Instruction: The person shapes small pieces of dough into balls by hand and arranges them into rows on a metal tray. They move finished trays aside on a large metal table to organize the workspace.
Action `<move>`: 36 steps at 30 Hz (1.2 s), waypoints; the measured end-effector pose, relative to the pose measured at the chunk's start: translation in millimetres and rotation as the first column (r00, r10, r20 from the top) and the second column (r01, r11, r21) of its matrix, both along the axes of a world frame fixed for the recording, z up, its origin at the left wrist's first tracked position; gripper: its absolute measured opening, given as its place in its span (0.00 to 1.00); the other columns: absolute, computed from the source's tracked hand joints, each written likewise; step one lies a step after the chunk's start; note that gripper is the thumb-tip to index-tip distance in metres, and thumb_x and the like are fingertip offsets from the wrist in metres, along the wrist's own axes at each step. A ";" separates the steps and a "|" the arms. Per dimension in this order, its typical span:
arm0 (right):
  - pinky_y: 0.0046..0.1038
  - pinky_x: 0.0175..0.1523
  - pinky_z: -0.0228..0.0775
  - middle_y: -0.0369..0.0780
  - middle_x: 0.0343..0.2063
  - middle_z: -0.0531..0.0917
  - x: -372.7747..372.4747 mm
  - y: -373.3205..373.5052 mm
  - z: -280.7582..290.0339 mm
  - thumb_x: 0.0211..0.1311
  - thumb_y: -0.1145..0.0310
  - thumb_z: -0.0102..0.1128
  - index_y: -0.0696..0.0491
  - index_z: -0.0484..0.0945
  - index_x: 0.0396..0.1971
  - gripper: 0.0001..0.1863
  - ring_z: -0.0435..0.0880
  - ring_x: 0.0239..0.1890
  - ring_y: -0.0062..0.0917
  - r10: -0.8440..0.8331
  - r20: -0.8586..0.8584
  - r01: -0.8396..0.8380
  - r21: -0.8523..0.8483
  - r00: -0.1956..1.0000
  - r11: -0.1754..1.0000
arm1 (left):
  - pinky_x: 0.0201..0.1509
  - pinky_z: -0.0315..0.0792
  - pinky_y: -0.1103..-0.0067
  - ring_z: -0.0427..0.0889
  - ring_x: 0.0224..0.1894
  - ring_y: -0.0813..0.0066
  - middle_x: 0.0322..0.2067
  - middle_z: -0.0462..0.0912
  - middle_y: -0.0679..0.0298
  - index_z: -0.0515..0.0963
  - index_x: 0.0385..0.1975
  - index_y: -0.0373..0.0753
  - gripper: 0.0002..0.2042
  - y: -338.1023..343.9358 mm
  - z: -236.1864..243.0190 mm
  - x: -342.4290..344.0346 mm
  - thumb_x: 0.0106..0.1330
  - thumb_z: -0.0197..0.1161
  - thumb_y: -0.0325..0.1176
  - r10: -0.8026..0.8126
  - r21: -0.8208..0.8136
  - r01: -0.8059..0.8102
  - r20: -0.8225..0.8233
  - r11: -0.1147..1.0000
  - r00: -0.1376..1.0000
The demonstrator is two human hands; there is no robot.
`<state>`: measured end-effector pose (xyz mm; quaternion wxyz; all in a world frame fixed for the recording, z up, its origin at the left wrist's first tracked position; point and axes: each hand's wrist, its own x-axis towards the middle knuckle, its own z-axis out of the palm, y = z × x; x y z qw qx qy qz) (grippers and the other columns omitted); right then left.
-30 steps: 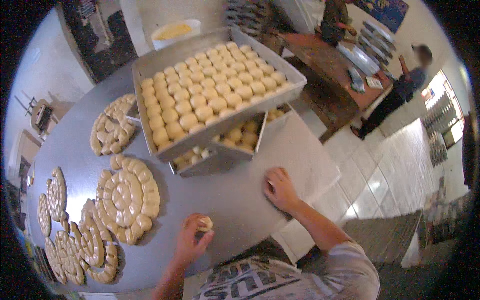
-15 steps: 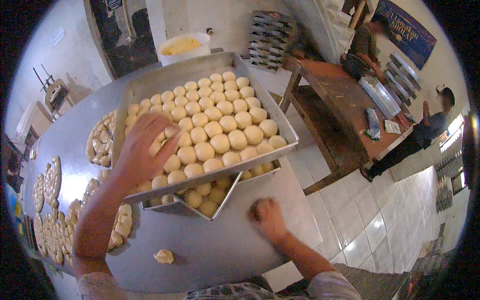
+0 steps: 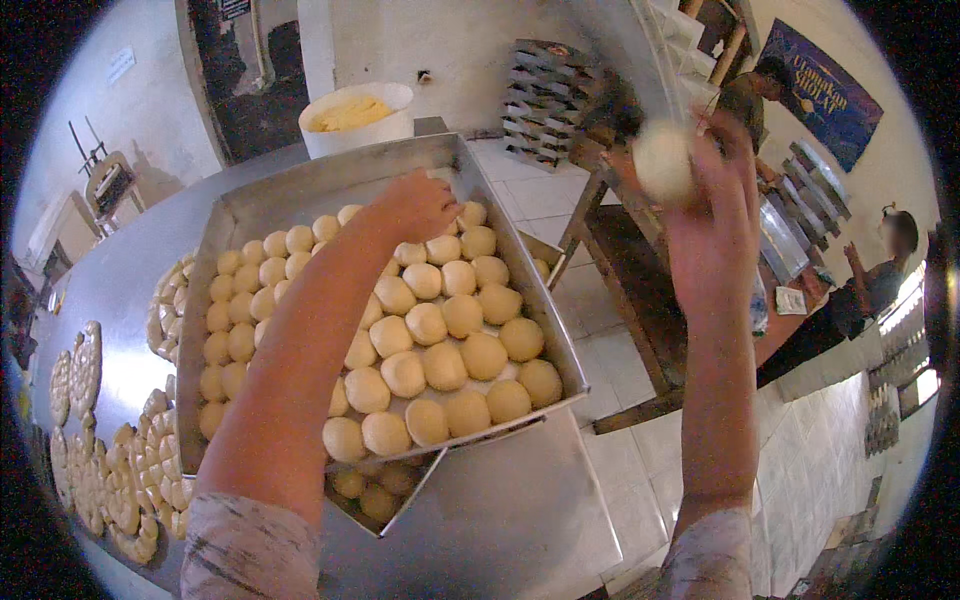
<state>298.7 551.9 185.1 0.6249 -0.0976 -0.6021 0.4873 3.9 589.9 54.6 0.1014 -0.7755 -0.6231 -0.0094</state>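
Note:
A metal tray (image 3: 205, 325) of pale round dough balls (image 3: 445, 365) rests atop other trays (image 3: 410, 500) on the steel table (image 3: 540, 500). My left hand (image 3: 420, 210) is at the tray's back, fingers curled among the balls; what they hold, if anything, is hidden. Raised beyond the tray's right side, my right hand (image 3: 710, 190) holds a single dough ball (image 3: 662, 160), blurred by motion. Flat coiled clusters of dough pieces (image 3: 110, 460) lie along the table's left.
A white tub (image 3: 355, 140) of yellow material stands behind the tray. A wooden bench (image 3: 625, 300) is at the right, with a co-worker (image 3: 740, 105) behind it and another person (image 3: 870, 280) at its end. Stacked metal pans (image 3: 535, 100) stand by the back wall.
My left hand has moved from the tray's left front to its back. My right hand has risen from the table surface to above the tray's right side and now shows a dough ball.

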 end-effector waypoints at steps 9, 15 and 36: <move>0.35 0.46 0.68 0.46 0.40 0.78 -153.0 104.9 -64.0 0.44 0.66 0.61 0.49 0.78 0.39 0.17 0.77 0.41 0.41 -0.632 0.773 -0.305 0.617 0.062 0.725 | 0.62 0.56 0.61 0.65 0.55 0.51 0.50 0.71 0.52 0.71 0.49 0.43 0.18 -63.4 38.7 17.2 0.63 0.47 0.42 0.120 -0.028 -0.120 -0.022 0.992 0.993; 0.33 0.50 0.66 0.44 0.43 0.77 -132.3 155.3 -96.1 0.46 0.72 0.54 0.44 0.78 0.43 0.19 0.72 0.50 0.34 -0.712 0.702 -0.252 0.685 -0.020 0.683 | 0.60 0.58 0.61 0.61 0.59 0.54 0.53 0.70 0.58 0.72 0.49 0.44 0.17 -136.9 70.5 11.2 0.62 0.51 0.41 -0.039 0.395 -0.004 0.101 0.918 0.994; 0.42 0.51 0.61 0.47 0.37 0.79 -81.6 -407.4 -222.7 0.54 0.73 0.51 0.55 0.71 0.47 0.18 0.75 0.42 0.39 0.190 0.936 -0.402 -0.058 0.297 0.914 | 0.44 0.72 0.75 0.78 0.39 0.66 0.34 0.78 0.58 0.76 0.34 0.35 0.06 -696.7 -93.9 -14.4 0.58 0.58 0.26 0.399 -0.123 -0.741 0.893 0.661 0.208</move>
